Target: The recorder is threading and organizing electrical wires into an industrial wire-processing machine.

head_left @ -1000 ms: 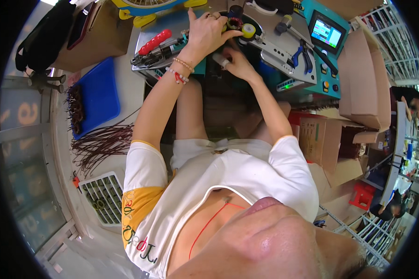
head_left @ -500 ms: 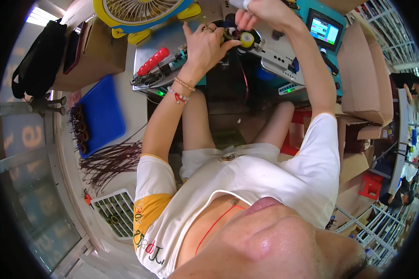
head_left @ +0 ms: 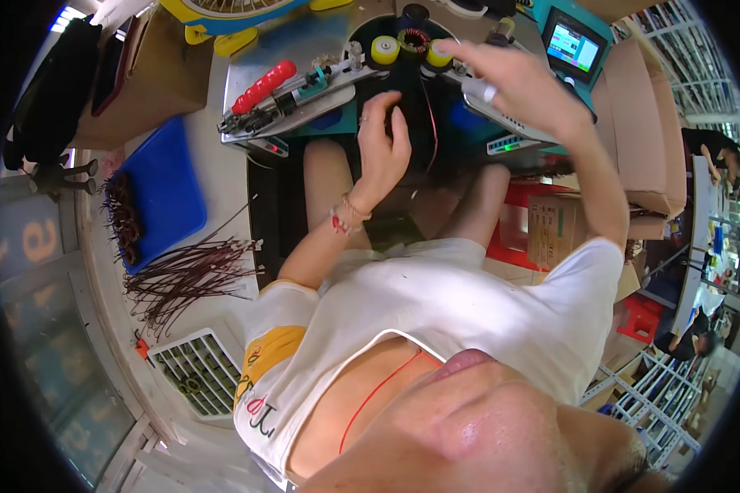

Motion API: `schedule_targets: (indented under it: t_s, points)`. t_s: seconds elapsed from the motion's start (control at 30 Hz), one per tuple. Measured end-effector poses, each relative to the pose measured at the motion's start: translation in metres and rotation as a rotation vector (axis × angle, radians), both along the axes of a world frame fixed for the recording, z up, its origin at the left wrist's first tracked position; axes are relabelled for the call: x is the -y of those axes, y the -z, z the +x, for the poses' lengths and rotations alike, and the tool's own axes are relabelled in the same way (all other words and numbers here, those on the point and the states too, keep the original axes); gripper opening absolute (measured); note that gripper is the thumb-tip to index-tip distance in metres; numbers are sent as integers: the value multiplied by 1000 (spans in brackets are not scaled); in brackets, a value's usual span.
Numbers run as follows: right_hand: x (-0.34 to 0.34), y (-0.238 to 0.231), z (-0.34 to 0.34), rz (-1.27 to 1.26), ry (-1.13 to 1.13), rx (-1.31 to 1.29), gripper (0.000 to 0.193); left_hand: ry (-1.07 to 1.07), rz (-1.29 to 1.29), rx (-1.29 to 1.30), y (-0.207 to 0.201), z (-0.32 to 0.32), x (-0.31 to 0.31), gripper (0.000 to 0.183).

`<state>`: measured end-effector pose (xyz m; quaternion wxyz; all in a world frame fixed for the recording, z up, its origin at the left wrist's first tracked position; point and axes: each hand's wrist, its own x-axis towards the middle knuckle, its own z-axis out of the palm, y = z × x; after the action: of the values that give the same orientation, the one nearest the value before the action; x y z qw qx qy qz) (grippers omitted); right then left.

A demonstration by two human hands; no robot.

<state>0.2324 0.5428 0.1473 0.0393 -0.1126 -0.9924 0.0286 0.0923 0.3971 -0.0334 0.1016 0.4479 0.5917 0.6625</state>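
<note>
A small dark ring wound with reddish-copper wire (head_left: pixel 413 39) sits among a left yellow roller (head_left: pixel 385 50), a right yellow roller (head_left: pixel 440 55) and a black roller (head_left: pixel 413 15) on the bench machine. My left hand (head_left: pixel 384 144) hovers below the rollers over the dark gap, fingers apart and slightly curled, holding nothing. Beside the right yellow roller is my right hand (head_left: pixel 522 86), its fingers stretched toward that roller; whether a fingertip touches it I cannot tell. One digit of that hand wears a white cover. A thin reddish wire (head_left: pixel 432 123) hangs below the ring.
A red-handled clamp (head_left: pixel 263 88) lies left of the rollers. Beyond it stands a yellow-blue fan (head_left: pixel 230 18). A screen unit (head_left: pixel 575 51) and a cardboard box (head_left: pixel 633 123) are at right. Further left are a blue tray (head_left: pixel 168 197), dark wires (head_left: pixel 191 279) and a white slotted basket (head_left: pixel 196 374).
My left hand has come away from the rollers, down toward my lap. My right hand has lowered and shifted right. The wound ring now shows uncovered, and the left indicator light went from green to red.
</note>
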Motion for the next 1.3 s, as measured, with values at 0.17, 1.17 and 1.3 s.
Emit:
schedule_targets:
  t_s: [0.17,1.17,1.3]
  points:
    - [25,73,-2,196,-301,-394,38,12,-90,-149,40,-13,-52,61]
    - [-41,-8,-46,-71,-172,-229,45,153,-185,177,50,-16,-15,53]
    - [23,78,-19,412,-410,-289,32,248,-135,43,62,-30,-52,61]
